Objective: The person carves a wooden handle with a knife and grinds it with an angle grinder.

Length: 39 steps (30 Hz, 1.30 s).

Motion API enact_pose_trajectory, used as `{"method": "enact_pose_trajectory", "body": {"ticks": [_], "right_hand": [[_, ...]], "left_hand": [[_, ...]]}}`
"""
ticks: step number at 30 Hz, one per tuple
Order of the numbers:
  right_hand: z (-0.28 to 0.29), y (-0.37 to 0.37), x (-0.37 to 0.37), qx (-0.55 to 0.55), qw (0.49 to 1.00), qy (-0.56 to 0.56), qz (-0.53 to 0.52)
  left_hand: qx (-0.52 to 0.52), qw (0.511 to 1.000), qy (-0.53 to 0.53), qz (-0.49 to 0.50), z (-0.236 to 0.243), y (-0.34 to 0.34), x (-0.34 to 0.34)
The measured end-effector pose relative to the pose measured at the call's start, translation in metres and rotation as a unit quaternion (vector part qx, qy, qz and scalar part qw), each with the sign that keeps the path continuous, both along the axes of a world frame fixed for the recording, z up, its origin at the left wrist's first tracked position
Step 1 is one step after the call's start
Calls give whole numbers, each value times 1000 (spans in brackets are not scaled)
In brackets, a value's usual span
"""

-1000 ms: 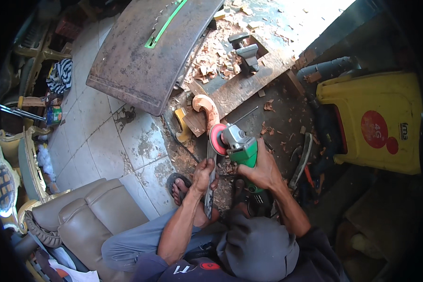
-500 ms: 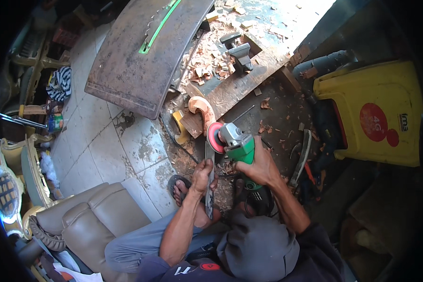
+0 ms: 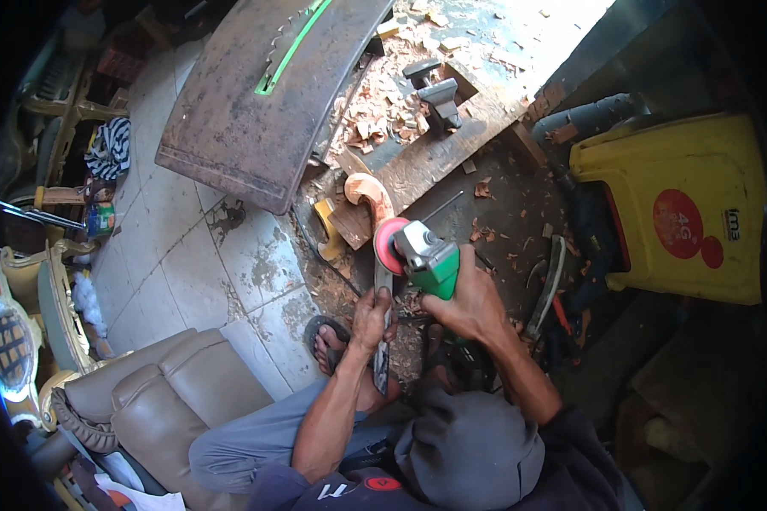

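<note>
Grinder [image 3: 439, 271] sits in your right hand [image 3: 470, 302], its pink disc [image 3: 390, 244] at the near end of the curl in the wood [image 3: 383, 204]; whether it presses or only skims, this angle doesn't show. Your right fingers close around the green body, thumb on the near side, though most of them are hidden. Your left hand [image 3: 371, 319] grips the wood's straight, darker shank just below the disc, thumb along it, fingers wrapped around it. The curled end points away from you, beside a block [image 3: 351, 226] and the surface [image 3: 452, 153]; you can't tell whether it rests on either.

To do this well, use light, even strokes that follow the curve; lingering on one spot would likely dig a flat. If the curl chatters, brace it against the block. Your left thumb is near the disc, so a lower grip on the shank should be safer. Your left foot [image 3: 327, 338], toes bare, lies close to the shank too, so mind it whenever you lift the disc away.
</note>
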State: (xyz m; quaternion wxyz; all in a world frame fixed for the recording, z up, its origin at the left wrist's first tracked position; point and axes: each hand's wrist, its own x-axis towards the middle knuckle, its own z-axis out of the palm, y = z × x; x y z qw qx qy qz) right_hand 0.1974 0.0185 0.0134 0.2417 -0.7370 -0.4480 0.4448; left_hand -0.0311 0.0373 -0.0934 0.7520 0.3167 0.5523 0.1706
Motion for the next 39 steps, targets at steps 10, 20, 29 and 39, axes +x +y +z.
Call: {"method": "enact_pose_trajectory", "body": {"ticks": [10,20,29,39], "right_hand": [[17,2,5,22,1000,-8,13],[15,13,-2,20,999,-43,10],[13,12,-1,43,997,-57,23],[27,-1,1,18,997,-61,47]], "left_hand": [[66,995,81,-1,16,2,18],[257,952,164,-24,-23,-13,13],[284,933,222,-28,-2,-2,24],[310,905,289,-47,14,-4,38]]}}
